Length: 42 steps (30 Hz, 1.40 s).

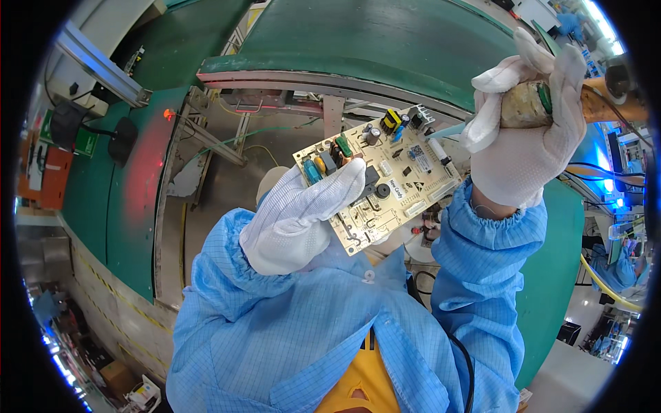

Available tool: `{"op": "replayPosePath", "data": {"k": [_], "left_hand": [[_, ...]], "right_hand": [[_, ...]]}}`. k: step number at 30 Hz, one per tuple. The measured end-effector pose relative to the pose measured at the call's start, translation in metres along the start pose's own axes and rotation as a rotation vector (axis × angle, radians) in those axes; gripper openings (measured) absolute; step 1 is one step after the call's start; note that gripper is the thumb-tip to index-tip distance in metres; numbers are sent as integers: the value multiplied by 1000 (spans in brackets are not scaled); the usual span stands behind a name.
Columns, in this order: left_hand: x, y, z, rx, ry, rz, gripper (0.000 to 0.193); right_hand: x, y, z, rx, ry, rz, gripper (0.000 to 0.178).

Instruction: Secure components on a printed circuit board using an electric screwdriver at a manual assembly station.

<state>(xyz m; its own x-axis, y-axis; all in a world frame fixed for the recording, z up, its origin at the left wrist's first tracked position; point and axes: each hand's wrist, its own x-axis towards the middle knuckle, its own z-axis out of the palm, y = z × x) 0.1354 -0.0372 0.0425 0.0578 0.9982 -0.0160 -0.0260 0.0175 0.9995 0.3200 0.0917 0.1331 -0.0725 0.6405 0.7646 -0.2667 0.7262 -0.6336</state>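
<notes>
My gloved left hand [296, 220] grips a cream circuit board [406, 196] by its left side, thumb on top among the parts. Capacitors, coils, a black buzzer and a yellow-and-black transformer [390, 122] stand on the board, which is tilted in front of my chest. My gloved right hand [523, 138] is raised at the board's upper right. Its fingers curl round a worn, tape-wrapped tool handle [525, 105] with a green patch. From the fingertips a thin pale-blue tip [447, 131] points at the board's upper right edge; whether it touches cannot be made out.
A green conveyor belt [358, 41] with a metal edge runs across the far side. On the left stands a green bench [131, 199] with a red glow on it. Another green surface [551, 289] lies at right, near a yellow hose [606, 286] and blue-lit equipment.
</notes>
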Motion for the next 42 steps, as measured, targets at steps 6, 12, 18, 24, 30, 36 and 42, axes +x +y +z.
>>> {"op": "replayPosePath", "data": {"k": [6,12,18,24,30,36,42], "left_hand": [[4,-1,2,-882,-10,-180,31],[4,-4,-1,-986,12,-76,35],[5,16,-3,-934,-51,-109,43],[2,20,-1,-925,-7,-178,44],[4,20,-2,-1059,-24,-199,37],[9,17,0,-1018,25,-234,37],[6,12,-5,-936,35,-288,33]], "right_hand": [[-2,-21,9,-523,16,-32,49],[-4,-24,5,-315,-15,77,50],[-5,-24,3,-265,-19,105,50],[-8,-26,3,-325,-3,81,49],[-3,-16,-6,-285,-19,52,48],[3,-4,-15,-152,-53,-20,47],[3,9,-11,-305,64,-194,47]]}}
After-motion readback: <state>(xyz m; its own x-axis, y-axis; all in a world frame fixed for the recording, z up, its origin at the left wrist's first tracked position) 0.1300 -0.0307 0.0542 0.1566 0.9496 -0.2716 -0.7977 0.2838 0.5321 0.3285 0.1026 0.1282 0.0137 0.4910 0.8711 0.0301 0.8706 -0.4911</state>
